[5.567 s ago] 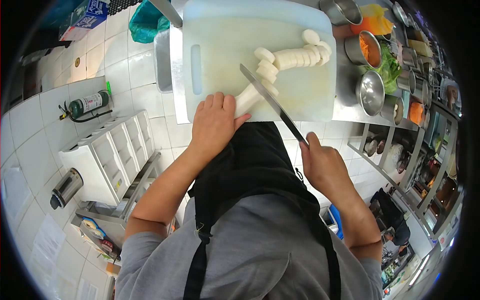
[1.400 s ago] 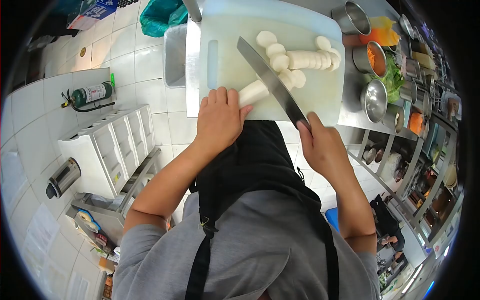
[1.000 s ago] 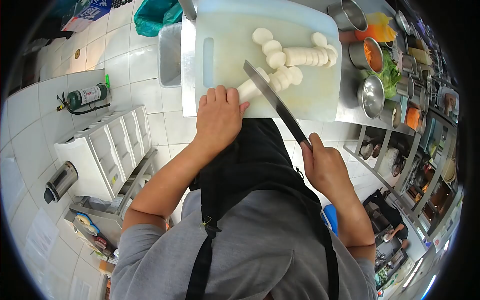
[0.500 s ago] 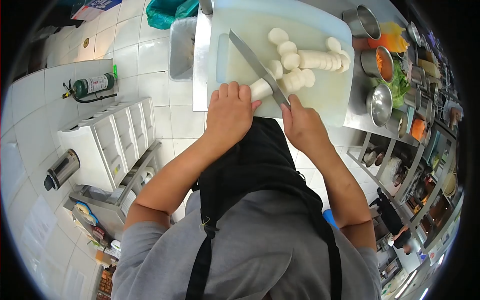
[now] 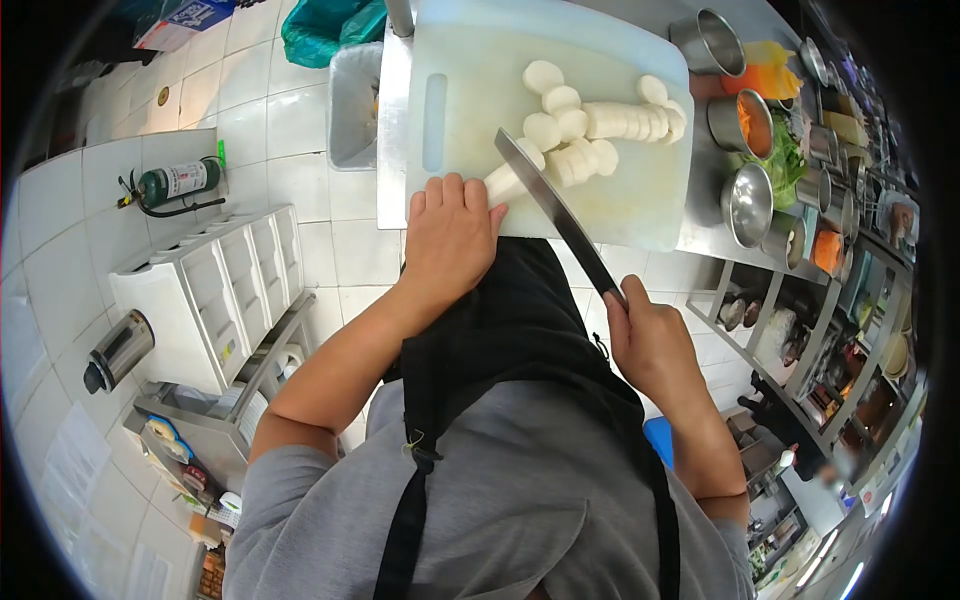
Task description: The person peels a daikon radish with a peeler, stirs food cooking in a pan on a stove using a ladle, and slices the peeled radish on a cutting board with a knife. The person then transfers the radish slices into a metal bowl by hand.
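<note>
On the pale cutting board point(image 5: 460, 60), at its near edge, my left hand point(image 5: 450, 225) grips the end of a white, peeled root vegetable point(image 5: 504, 184), with fingers closed over it. My right hand point(image 5: 652, 335) is wrapped round the handle of a long knife point(image 5: 560, 215). The blade slants up and left across the cut end of the root, its tip on or just above the board. Several thick round white slices point(image 5: 573, 164) lie just right of the blade. Beyond them, more slices point(image 5: 625, 121) form a row, with loose ones around it.
Metal bowls point(image 5: 748, 205), one with shredded orange vegetable point(image 5: 744, 118), and leafy greens point(image 5: 785, 160) stand right of the board. A grey bin point(image 5: 353, 110) is at the left. White drawers point(image 5: 225, 290) stand lower left. Another person point(image 5: 785, 420) is at the far lower right.
Since half a second ago, my right hand has drawn the knife back toward me and to the right. Over the longer span, the root has become shorter and more slices lie on the board.
</note>
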The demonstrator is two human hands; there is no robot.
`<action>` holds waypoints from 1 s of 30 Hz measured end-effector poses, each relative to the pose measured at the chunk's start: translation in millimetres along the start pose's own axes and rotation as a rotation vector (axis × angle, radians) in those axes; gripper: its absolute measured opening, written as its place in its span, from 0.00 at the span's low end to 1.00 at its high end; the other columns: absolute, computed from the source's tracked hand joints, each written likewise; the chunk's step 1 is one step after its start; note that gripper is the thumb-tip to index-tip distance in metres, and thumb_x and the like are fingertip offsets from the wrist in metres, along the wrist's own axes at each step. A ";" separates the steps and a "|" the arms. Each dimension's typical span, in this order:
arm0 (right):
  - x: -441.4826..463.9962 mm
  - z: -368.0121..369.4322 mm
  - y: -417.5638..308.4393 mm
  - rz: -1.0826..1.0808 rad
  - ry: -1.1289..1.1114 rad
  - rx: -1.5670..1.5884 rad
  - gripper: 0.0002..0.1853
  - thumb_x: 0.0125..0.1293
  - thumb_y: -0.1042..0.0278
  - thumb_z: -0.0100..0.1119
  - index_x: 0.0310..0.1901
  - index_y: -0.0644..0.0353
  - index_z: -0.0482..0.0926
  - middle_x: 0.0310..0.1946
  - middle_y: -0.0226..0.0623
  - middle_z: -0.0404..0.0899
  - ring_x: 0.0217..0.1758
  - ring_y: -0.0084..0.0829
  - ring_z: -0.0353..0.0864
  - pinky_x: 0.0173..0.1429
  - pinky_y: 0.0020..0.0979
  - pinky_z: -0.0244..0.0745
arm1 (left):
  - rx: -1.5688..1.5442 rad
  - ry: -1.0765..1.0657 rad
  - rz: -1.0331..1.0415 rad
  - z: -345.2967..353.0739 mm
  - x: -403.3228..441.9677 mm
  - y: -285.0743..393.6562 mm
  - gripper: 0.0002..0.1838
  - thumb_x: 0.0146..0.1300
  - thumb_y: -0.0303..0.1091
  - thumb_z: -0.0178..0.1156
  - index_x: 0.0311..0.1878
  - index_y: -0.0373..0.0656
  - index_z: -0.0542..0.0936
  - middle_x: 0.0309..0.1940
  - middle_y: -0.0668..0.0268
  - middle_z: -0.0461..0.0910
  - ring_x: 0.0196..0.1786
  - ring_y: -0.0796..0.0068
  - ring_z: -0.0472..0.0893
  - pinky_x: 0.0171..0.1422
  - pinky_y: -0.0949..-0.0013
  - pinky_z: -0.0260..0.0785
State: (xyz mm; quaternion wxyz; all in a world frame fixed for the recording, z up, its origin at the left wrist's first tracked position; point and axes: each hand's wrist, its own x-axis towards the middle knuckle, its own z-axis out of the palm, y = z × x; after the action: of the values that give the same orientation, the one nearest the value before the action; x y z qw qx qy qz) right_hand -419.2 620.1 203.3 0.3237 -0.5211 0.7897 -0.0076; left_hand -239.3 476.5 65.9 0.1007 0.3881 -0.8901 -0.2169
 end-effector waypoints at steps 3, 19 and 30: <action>-2.7 2.0 -4.7 0.027 -0.014 -0.053 0.10 0.76 0.65 0.54 0.41 0.63 0.69 0.15 0.52 0.77 0.21 0.58 0.80 0.28 0.55 0.74 | 0.009 -0.010 0.003 1.2 2.1 0.8 0.15 0.69 0.42 0.62 0.41 0.39 0.73 0.38 0.56 0.73 0.43 0.54 0.73 0.49 0.53 0.62; 89.3 53.2 -5.0 -0.139 0.139 0.131 0.10 0.76 0.65 0.53 0.42 0.63 0.71 0.20 0.57 0.78 0.26 0.62 0.80 0.32 0.59 0.73 | 0.014 0.017 -0.010 2.0 -0.8 0.7 0.15 0.67 0.41 0.64 0.42 0.40 0.73 0.38 0.57 0.73 0.43 0.56 0.73 0.49 0.55 0.62; 51.2 1.9 -2.3 -0.103 0.126 0.044 0.09 0.75 0.65 0.55 0.43 0.63 0.71 0.19 0.55 0.78 0.26 0.61 0.79 0.32 0.57 0.71 | 0.022 0.083 -0.013 -1.9 4.4 0.3 0.18 0.68 0.46 0.63 0.42 0.39 0.74 0.38 0.57 0.73 0.43 0.56 0.73 0.48 0.54 0.61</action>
State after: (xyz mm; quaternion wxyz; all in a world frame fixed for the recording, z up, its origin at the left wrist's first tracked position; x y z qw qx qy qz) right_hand -429.0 577.3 176.8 0.2837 -0.5522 0.7804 -0.0743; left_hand -241.8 472.9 67.8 0.1317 0.4037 -0.8849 -0.1916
